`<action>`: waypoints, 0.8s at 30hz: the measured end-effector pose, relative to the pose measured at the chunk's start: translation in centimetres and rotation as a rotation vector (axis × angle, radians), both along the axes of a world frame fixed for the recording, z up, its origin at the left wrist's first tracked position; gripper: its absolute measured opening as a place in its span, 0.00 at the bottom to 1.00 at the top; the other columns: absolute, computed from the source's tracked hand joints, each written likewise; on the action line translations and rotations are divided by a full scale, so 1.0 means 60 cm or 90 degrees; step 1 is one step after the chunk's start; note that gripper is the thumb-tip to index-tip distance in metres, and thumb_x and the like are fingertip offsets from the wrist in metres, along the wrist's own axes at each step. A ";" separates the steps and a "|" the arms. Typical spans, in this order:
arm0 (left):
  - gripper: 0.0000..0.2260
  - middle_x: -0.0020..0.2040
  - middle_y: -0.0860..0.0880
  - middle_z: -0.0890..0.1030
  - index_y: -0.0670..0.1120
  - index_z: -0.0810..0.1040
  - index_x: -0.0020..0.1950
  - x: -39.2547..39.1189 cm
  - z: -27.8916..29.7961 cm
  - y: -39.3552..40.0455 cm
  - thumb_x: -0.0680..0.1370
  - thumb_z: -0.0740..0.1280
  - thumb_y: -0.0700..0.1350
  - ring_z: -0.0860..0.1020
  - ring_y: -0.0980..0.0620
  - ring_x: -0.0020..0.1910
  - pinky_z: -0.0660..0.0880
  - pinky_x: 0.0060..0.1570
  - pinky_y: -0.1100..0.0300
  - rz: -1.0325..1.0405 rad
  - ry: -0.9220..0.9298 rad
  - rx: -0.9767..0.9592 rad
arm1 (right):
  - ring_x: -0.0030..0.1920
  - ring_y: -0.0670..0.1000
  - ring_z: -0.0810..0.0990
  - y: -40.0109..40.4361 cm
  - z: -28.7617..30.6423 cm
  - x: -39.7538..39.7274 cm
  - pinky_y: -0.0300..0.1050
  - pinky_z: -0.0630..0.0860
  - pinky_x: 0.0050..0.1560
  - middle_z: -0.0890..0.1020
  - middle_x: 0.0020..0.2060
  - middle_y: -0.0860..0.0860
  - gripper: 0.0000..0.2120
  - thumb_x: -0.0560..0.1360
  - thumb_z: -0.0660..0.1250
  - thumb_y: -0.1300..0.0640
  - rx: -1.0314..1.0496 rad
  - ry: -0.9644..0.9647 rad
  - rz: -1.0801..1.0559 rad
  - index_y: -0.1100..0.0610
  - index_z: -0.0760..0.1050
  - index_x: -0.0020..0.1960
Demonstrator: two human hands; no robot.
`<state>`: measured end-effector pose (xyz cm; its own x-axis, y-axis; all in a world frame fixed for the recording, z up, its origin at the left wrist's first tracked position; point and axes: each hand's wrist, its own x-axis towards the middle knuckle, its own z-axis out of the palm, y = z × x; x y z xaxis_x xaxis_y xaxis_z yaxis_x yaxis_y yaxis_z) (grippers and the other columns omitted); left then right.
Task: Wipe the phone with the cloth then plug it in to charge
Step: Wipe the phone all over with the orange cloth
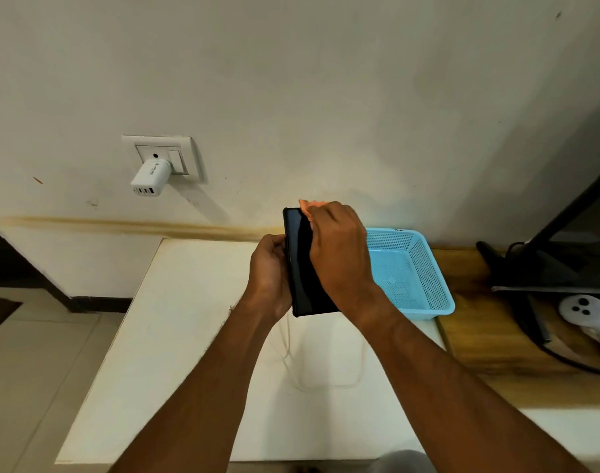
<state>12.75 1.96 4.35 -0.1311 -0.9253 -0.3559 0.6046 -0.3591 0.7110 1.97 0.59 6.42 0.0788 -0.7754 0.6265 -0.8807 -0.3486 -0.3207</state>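
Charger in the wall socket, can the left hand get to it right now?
Probably not yet: the left hand grips the phone while the right hand wipes. Nothing stands between it and the charger.

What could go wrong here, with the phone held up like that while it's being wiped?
1. The phone is in the air above the table, gripped only along one edge by the left hand. The right hand, rubbing with the orange cloth, might push it out of that grip.
2. A thin white cable lies right below; a dropped phone could land on it.
3. The wall charger sits off to the left, a stretch for that cable.
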 end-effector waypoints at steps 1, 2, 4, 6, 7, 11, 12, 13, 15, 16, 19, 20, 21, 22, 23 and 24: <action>0.15 0.40 0.46 0.82 0.46 0.80 0.45 -0.002 0.001 0.001 0.81 0.55 0.49 0.81 0.48 0.40 0.75 0.46 0.54 -0.008 0.007 -0.003 | 0.54 0.55 0.79 0.003 0.000 0.010 0.48 0.77 0.57 0.82 0.53 0.54 0.17 0.79 0.58 0.56 0.005 0.005 0.014 0.58 0.78 0.64; 0.16 0.41 0.46 0.83 0.46 0.80 0.45 -0.004 0.002 0.002 0.81 0.54 0.48 0.82 0.48 0.41 0.77 0.47 0.54 -0.015 0.016 -0.005 | 0.56 0.54 0.79 0.007 -0.004 0.021 0.47 0.77 0.59 0.82 0.55 0.54 0.16 0.79 0.61 0.58 0.011 0.011 0.034 0.58 0.78 0.64; 0.17 0.43 0.46 0.85 0.45 0.81 0.47 -0.005 0.002 0.004 0.82 0.54 0.48 0.84 0.48 0.44 0.78 0.50 0.54 -0.015 0.025 -0.010 | 0.59 0.53 0.78 0.013 -0.007 0.039 0.46 0.77 0.61 0.82 0.57 0.53 0.15 0.79 0.65 0.61 0.019 0.019 0.061 0.58 0.79 0.65; 0.17 0.43 0.46 0.85 0.45 0.81 0.48 -0.003 0.004 0.006 0.82 0.53 0.48 0.84 0.49 0.44 0.78 0.50 0.55 -0.015 0.022 -0.013 | 0.59 0.53 0.78 0.013 -0.003 0.040 0.46 0.78 0.60 0.81 0.56 0.53 0.14 0.79 0.66 0.62 0.020 0.017 0.062 0.57 0.79 0.64; 0.17 0.42 0.46 0.85 0.45 0.81 0.47 -0.001 0.005 0.006 0.82 0.53 0.48 0.84 0.49 0.42 0.78 0.48 0.55 -0.013 0.013 -0.011 | 0.58 0.53 0.78 0.010 -0.001 0.035 0.46 0.78 0.60 0.81 0.55 0.53 0.14 0.79 0.65 0.61 0.019 0.015 0.058 0.57 0.79 0.64; 0.16 0.38 0.47 0.82 0.46 0.79 0.44 0.006 0.005 0.001 0.81 0.54 0.49 0.80 0.50 0.37 0.76 0.43 0.56 0.017 -0.014 -0.007 | 0.56 0.54 0.78 -0.002 0.010 0.000 0.47 0.77 0.57 0.81 0.53 0.53 0.18 0.78 0.58 0.55 0.027 -0.005 0.007 0.56 0.79 0.63; 0.16 0.38 0.48 0.81 0.46 0.79 0.44 0.007 0.005 0.000 0.81 0.54 0.49 0.79 0.50 0.37 0.75 0.44 0.56 0.022 -0.015 -0.006 | 0.55 0.54 0.78 -0.004 0.010 -0.006 0.49 0.78 0.56 0.80 0.53 0.54 0.18 0.78 0.57 0.55 0.038 -0.011 -0.006 0.57 0.79 0.63; 0.16 0.38 0.48 0.81 0.46 0.78 0.44 0.007 0.005 -0.001 0.81 0.54 0.49 0.79 0.50 0.37 0.75 0.44 0.56 0.026 -0.018 -0.005 | 0.55 0.55 0.78 -0.003 0.011 -0.010 0.49 0.78 0.55 0.80 0.53 0.54 0.19 0.78 0.56 0.54 0.044 -0.015 -0.010 0.57 0.79 0.62; 0.15 0.39 0.48 0.82 0.46 0.79 0.46 0.008 0.007 -0.001 0.81 0.54 0.49 0.79 0.50 0.38 0.75 0.44 0.56 0.027 -0.016 -0.006 | 0.54 0.55 0.78 0.006 0.009 -0.013 0.48 0.78 0.54 0.80 0.52 0.55 0.23 0.78 0.51 0.51 0.042 -0.006 0.002 0.57 0.80 0.61; 0.16 0.39 0.48 0.82 0.46 0.79 0.46 0.010 0.008 -0.002 0.81 0.54 0.49 0.80 0.49 0.38 0.75 0.44 0.56 0.028 -0.014 -0.006 | 0.54 0.55 0.78 0.015 0.005 -0.014 0.46 0.78 0.53 0.80 0.52 0.55 0.22 0.78 0.52 0.51 0.035 0.008 0.012 0.56 0.80 0.61; 0.17 0.41 0.46 0.84 0.44 0.81 0.48 0.019 0.012 -0.005 0.81 0.54 0.50 0.82 0.48 0.38 0.77 0.46 0.55 0.035 -0.006 -0.015 | 0.55 0.56 0.79 0.048 -0.021 -0.023 0.47 0.78 0.56 0.80 0.53 0.55 0.15 0.78 0.62 0.59 0.017 0.039 0.047 0.57 0.80 0.62; 0.18 0.41 0.45 0.84 0.44 0.81 0.48 0.021 0.014 -0.005 0.81 0.54 0.49 0.83 0.48 0.37 0.78 0.45 0.55 0.036 0.002 -0.015 | 0.55 0.56 0.79 0.061 -0.032 -0.027 0.48 0.78 0.57 0.80 0.54 0.55 0.14 0.78 0.63 0.60 0.012 0.045 0.059 0.57 0.80 0.62; 0.18 0.42 0.44 0.85 0.43 0.81 0.48 0.024 0.015 -0.006 0.81 0.54 0.49 0.84 0.47 0.37 0.79 0.45 0.55 0.039 0.005 -0.013 | 0.55 0.56 0.79 0.076 -0.041 -0.030 0.48 0.78 0.57 0.81 0.54 0.55 0.14 0.79 0.62 0.61 0.007 0.056 0.070 0.57 0.80 0.62; 0.18 0.44 0.43 0.85 0.42 0.81 0.49 0.025 0.017 -0.005 0.80 0.54 0.49 0.85 0.45 0.39 0.80 0.46 0.53 0.041 0.010 -0.011 | 0.54 0.56 0.79 0.091 -0.051 -0.032 0.47 0.78 0.57 0.81 0.53 0.55 0.15 0.78 0.61 0.62 0.001 0.070 0.081 0.58 0.80 0.62; 0.19 0.48 0.40 0.85 0.41 0.81 0.52 0.025 0.019 -0.003 0.80 0.54 0.49 0.85 0.41 0.44 0.81 0.51 0.49 0.039 0.020 -0.009 | 0.53 0.56 0.79 0.107 -0.060 -0.033 0.47 0.78 0.57 0.81 0.53 0.56 0.15 0.77 0.63 0.64 0.001 0.089 0.092 0.58 0.80 0.62; 0.20 0.54 0.36 0.84 0.39 0.80 0.58 0.024 0.019 -0.001 0.79 0.54 0.50 0.84 0.35 0.51 0.79 0.58 0.43 0.029 0.030 -0.006 | 0.52 0.56 0.79 0.120 -0.070 -0.033 0.47 0.79 0.56 0.81 0.53 0.56 0.16 0.76 0.66 0.67 0.008 0.105 0.104 0.59 0.80 0.62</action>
